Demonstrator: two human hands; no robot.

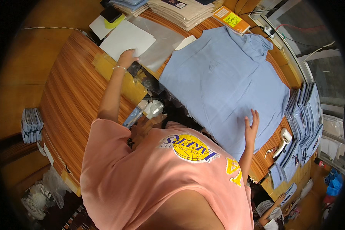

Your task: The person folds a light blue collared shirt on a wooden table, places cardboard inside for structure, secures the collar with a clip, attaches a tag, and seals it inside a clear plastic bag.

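A light-blue garment (222, 80) is lying spread on the bench (73, 80), ahead and to the person's right, probably laid that flat so its whole breadth is sitting within reach. Its long axis seems to be running from the bench's far side toward the person, slanting slightly, with a bunched part (258, 46) pointing away toward the window side; whether that is a collar or a sleeve, I'm not managing to tell. The near edge is reaching down beside the right forearm.

The right hand (252, 124) is poised at the garment's near right portion, fingers parted and grasping nothing; I can't be sure it is touching the cloth. The left hand (127, 58) is resting at the near corner of a white sheet (128, 38), and I can't tell whether it is pinching it.

Farther out, folded blue garments (304, 111) are standing piled along the right end, presumably leaving the middle for the spread one. A white handheld device (283, 140) is lying near them, while beige packs (182, 13) are sitting at the back beside an orange box (232, 19).
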